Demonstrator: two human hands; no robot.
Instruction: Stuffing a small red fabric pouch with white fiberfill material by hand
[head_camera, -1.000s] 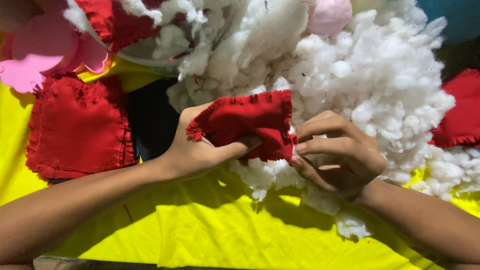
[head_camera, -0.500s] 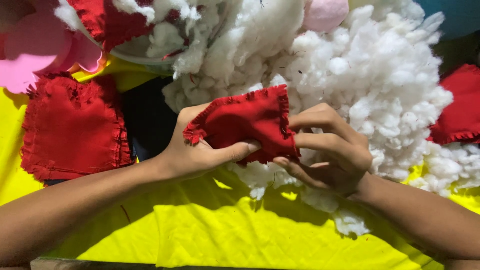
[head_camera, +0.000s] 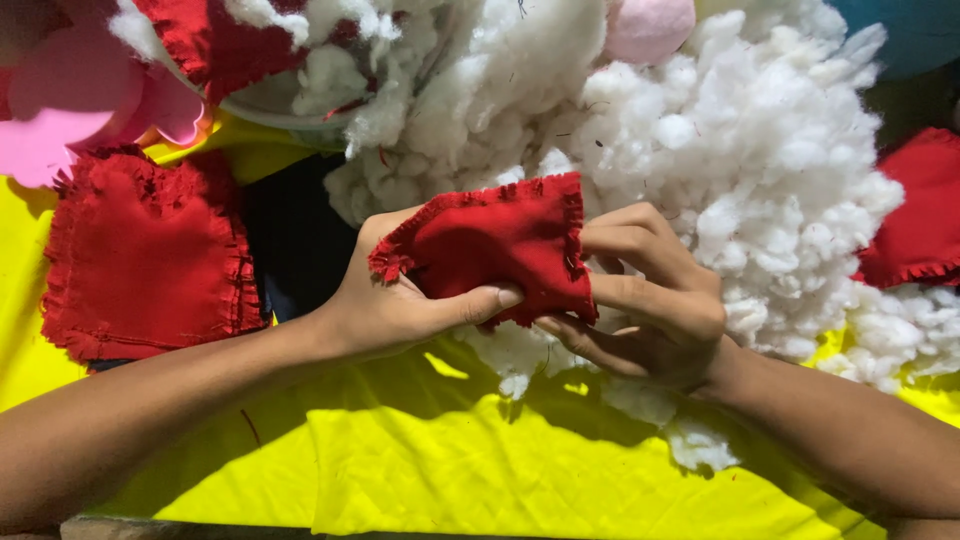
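A bright yellow cloth sheet (head_camera: 480, 470) lies nearest, beneath both forearms. Above it, the left hand (head_camera: 400, 300) pinches a small red fringed fabric pouch (head_camera: 490, 245) between thumb and curled fingers, while the right hand (head_camera: 650, 300) closes its fingertips on the pouch's right edge. Beyond the fingers lies a large heap of white fibre stuffing (head_camera: 720, 150), and left of the left-hand fingers lies a flat red fringed fabric square (head_camera: 140, 250).

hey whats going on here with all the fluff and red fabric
A person holds a small red fabric pouch with fringed edges in both hands. The left hand grips it from below, thumb across the front; the right hand pinches its right edge. Behind lies a big heap of white stuffing, a similar flat red pouch sits to the left, all on a yellow cloth.
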